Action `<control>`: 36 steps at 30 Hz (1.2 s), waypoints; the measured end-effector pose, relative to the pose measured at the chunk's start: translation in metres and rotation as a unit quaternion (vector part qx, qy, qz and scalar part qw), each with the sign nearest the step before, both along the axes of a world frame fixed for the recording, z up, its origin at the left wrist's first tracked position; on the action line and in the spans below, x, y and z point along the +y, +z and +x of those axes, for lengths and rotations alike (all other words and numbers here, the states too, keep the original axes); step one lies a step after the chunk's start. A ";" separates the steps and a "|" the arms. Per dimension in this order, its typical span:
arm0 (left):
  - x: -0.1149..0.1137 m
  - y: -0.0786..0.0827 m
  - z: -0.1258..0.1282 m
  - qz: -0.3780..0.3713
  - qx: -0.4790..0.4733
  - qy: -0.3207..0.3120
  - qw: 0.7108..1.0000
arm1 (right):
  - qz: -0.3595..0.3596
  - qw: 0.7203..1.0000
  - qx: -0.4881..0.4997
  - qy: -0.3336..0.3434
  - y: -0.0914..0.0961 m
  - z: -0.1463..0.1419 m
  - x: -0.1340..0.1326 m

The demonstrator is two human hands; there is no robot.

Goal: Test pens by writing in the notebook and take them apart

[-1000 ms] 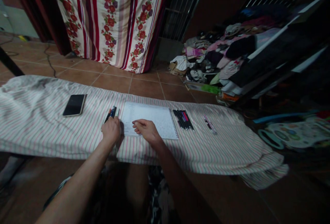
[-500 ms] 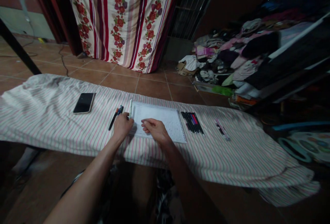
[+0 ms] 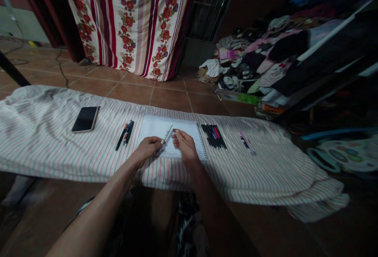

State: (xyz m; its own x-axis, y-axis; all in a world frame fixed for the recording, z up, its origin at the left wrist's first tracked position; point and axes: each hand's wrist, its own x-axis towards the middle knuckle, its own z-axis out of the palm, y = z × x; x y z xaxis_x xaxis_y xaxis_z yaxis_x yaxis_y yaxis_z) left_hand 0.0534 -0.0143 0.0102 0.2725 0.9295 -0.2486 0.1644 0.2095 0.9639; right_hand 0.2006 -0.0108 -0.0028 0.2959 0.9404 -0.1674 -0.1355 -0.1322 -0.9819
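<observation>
Pale green and white, a slim pen slants above the page of a spiral notebook, its tip pointing up and away from the person. The left hand is closed around its lower end, while the right hand is half curled, its fingertips just beside the barrel; whether they touch it is hard to tell. A firm pinch low on the barrel, with the tip kept off the paper, would likely give the best control. Room is tight: two pens lie just left of the notebook, a row of pens lies just right of its wire binding, and the front edge of the striped cloth runs close below the hands. Farther out, a black phone and a single pen sit well apart, with striped cloth showing between them and the hands.
</observation>
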 end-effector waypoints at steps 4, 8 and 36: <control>-0.003 -0.006 0.006 0.038 0.008 -0.050 0.998 | 0.011 1.000 -0.015 -0.017 -0.002 0.013 -0.002; -0.002 -0.015 0.010 0.093 0.079 -0.082 0.989 | 0.033 0.998 -0.023 -0.041 -0.005 0.022 -0.005; 0.006 -0.004 0.038 -0.121 -0.309 0.163 0.929 | -0.025 0.993 0.115 0.006 -0.010 0.017 -0.017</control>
State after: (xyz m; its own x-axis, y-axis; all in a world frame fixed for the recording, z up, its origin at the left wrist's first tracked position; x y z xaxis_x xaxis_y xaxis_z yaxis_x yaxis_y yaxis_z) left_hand 0.0911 -0.0083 0.0065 0.1463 0.9249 -0.3510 -0.5152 0.3742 0.7711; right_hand 0.2180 -0.0282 -0.0132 0.2324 0.9329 -0.2752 -0.3534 -0.1826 -0.9175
